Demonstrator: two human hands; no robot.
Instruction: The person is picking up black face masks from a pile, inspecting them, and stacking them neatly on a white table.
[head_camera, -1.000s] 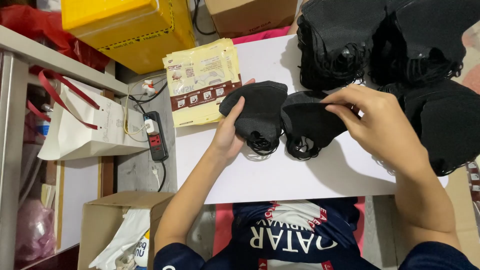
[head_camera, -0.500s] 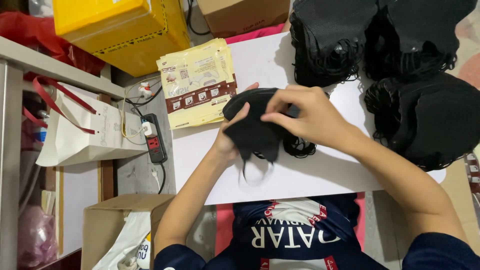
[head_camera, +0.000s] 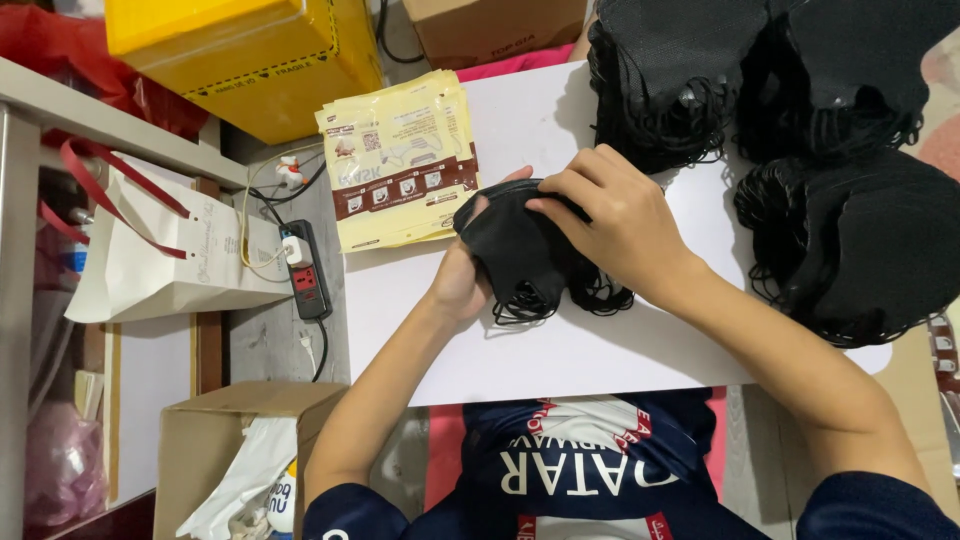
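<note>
Now black mask (head_camera: 520, 255) between both hands, left fingers (head_camera: 478, 212) beneath, right fingers (head_camera: 575, 185) curled on top

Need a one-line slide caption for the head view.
Both hands, left hand and right hand, hold black face masks over a white board.

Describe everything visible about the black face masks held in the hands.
The black face masks are a small stack of soft, fabric-like folded masks with thin black ear loops trailing at the lower edge. They lie on the white board. The left hand cups them from the left; the right hand presses on top.
</note>
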